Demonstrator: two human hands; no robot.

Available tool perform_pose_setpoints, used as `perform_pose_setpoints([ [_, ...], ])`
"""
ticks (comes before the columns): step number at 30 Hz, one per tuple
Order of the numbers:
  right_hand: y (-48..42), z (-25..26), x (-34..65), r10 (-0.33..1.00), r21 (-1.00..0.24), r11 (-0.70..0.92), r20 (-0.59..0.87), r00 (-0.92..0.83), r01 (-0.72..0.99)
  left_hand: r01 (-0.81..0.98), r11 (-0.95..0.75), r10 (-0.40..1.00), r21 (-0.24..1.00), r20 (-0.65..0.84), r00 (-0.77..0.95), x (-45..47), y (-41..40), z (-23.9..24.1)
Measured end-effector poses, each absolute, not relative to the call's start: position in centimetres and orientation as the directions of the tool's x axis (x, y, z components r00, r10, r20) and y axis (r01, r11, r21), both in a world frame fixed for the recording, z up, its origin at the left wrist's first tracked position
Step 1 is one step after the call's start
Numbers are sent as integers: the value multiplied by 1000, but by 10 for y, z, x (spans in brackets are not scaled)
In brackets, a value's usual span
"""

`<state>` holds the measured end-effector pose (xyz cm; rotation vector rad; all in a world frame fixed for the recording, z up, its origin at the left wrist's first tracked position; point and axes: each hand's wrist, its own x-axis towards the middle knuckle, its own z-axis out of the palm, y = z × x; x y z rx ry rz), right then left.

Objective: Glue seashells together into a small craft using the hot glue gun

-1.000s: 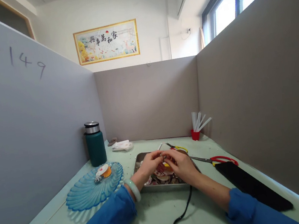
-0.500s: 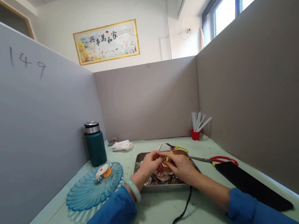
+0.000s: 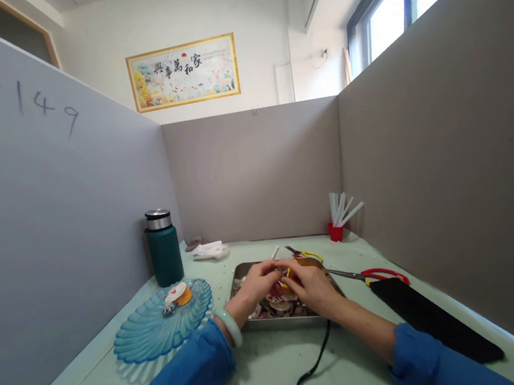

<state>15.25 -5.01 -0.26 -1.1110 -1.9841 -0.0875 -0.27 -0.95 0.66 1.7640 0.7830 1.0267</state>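
Note:
My left hand, with a pale green bangle at its wrist, is closed in a pinch over a metal tray. Its fingertips meet those of my right hand, whose fingers are also bent together. Between them shows a small yellow piece; the fingers cover most of it, so its kind is unclear. Below, the tray holds several small mixed pieces with white, red and brown faces, partly hidden by my hands.
On the left lie a blue fluted plate bearing small trinkets and a dark green bottle. Yellow-handled pliers, red-handled scissors, a black strip and a red cup of white sticks stand rightward. A black cord runs in front.
My fingers have shifted slightly around the small yellow piece, and less yellow shows between them. Both arms and everything on the table keep their places.

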Motion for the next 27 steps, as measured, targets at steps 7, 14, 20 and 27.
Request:
perform_pose_setpoints([
  [7,-52,-2,152,675,-332,609,695,-250,721,39,-354,836,934,298,461,-3,-11,8],
  [14,-52,-1,152,682,-344,604,691,-241,719,0,-330,846,944,296,444,-2,-13,8],
  [20,-53,-1,152,685,-355,598,691,-229,719,-1,-341,830,940,302,470,-4,-16,12],
  [27,-52,-1,152,703,-385,589,678,-215,710,-11,-353,810,936,311,496,-5,-16,11],
])
